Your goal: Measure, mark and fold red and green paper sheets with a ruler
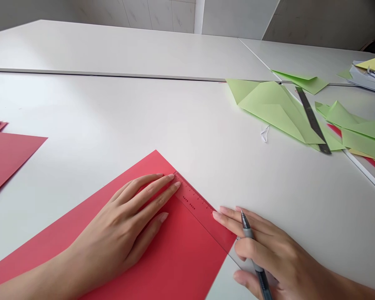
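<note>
A sheet of red paper (187, 258) lies on the white table with one corner pointing away from me. Along its upper right edge rests a clear plastic ruler (200, 208), its lower end sticking out past the sheet. My left hand (137, 221) lies flat on the paper, fingers stretched, two fingertips touching the ruler's upper end. In my right hand (265, 246) a grey and black pen (258, 266) is held between the fingers, tip pointing up and away. The outstretched fingers of that hand touch the ruler's edge near its lower end.
More red paper (12, 158) lies at the left edge. Folded green paper (278, 108) sits at the back right under a dark metal ruler (313, 120), beside a white scrap (264, 133). Further right are green sheets (365, 129) and a stack of papers (370, 77).
</note>
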Tool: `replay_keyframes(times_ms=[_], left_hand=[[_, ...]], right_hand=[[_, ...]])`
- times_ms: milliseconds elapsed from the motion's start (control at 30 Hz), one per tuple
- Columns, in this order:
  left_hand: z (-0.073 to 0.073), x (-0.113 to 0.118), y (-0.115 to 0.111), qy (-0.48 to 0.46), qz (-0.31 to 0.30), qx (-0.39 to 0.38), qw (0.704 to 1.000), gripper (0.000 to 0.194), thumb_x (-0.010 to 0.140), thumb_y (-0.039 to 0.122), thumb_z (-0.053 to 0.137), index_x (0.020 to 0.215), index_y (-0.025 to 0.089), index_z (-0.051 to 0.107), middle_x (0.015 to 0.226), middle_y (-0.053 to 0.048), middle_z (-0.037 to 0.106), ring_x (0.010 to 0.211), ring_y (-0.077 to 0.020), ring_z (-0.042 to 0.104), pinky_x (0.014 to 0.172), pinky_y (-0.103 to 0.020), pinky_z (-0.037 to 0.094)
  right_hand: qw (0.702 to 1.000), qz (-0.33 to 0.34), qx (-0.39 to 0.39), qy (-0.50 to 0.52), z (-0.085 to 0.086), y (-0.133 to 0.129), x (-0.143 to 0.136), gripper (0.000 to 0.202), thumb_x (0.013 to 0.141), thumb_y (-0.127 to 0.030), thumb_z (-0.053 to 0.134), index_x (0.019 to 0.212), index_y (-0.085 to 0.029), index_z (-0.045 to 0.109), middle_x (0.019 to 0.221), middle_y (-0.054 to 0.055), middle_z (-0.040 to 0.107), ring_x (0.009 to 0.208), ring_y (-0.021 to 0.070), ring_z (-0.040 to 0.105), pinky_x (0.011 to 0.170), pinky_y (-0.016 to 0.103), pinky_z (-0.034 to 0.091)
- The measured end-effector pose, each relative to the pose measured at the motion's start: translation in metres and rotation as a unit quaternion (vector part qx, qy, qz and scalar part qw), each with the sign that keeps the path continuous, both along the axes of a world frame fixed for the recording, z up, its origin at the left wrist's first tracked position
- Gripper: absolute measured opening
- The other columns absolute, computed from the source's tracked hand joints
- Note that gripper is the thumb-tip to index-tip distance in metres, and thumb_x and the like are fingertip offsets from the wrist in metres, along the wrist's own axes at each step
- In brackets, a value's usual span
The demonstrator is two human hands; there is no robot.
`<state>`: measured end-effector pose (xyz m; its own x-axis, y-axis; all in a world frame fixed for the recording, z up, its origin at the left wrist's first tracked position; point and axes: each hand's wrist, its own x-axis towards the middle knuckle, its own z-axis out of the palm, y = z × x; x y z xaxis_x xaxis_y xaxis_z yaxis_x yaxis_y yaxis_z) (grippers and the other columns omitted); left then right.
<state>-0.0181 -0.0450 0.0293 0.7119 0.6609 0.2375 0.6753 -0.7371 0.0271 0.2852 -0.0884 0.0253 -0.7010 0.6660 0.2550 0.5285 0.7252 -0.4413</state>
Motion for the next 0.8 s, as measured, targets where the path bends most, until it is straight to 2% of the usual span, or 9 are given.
replay_keyframes(times_ms=[233, 367, 467, 800], left_hand=[[-0.002, -0.004, -0.001, 0.041, -0.021, 0.016, 0.999, 0.056, 0.100, 0.025, 0.036, 0.155, 0.029, 0.027, 0.155, 0.000, 0.040, 0.136, -0.0249, 0.041, 0.105, -0.040, 0.046], [0.001, -0.003, -0.006, 0.064, -0.015, -0.002, 0.998, 0.058, 0.099, 0.030, 0.037, 0.155, 0.035, 0.023, 0.160, -0.003, 0.029, 0.142, -0.0301, 0.035, 0.103, -0.047, 0.049], [0.002, -0.002, -0.009, 0.072, -0.007, -0.029, 0.997, 0.059, 0.099, 0.031, 0.037, 0.155, 0.038, 0.020, 0.163, -0.004, 0.020, 0.144, -0.0325, 0.032, 0.105, -0.050, 0.049], [0.001, 0.000, -0.009, 0.062, 0.003, -0.041, 0.997, 0.059, 0.101, 0.031, 0.036, 0.155, 0.042, 0.017, 0.164, -0.004, 0.014, 0.145, -0.0324, 0.030, 0.109, -0.054, 0.045]], right_hand=[[1.000, -0.010, -0.011, 0.004, 0.007, 0.002, 0.000, 0.015, 0.085, -0.010, 0.055, 0.086, -0.023, 0.049, 0.144, 0.007, 0.057, 0.137, 0.0179, 0.050, 0.115, 0.028, 0.041], [1.000, -0.010, -0.022, 0.015, 0.005, 0.001, 0.000, 0.013, 0.086, -0.011, 0.058, 0.088, -0.022, 0.050, 0.142, 0.010, 0.059, 0.135, 0.0196, 0.052, 0.114, 0.029, 0.042], [0.999, -0.010, -0.040, 0.021, 0.003, 0.001, 0.001, 0.014, 0.087, -0.010, 0.059, 0.090, -0.021, 0.050, 0.143, 0.010, 0.059, 0.136, 0.0191, 0.051, 0.115, 0.029, 0.041], [0.996, -0.002, -0.089, 0.019, 0.001, 0.000, 0.004, 0.020, 0.090, -0.016, 0.062, 0.094, -0.023, 0.044, 0.148, 0.008, 0.053, 0.141, 0.0182, 0.044, 0.118, 0.030, 0.038]])
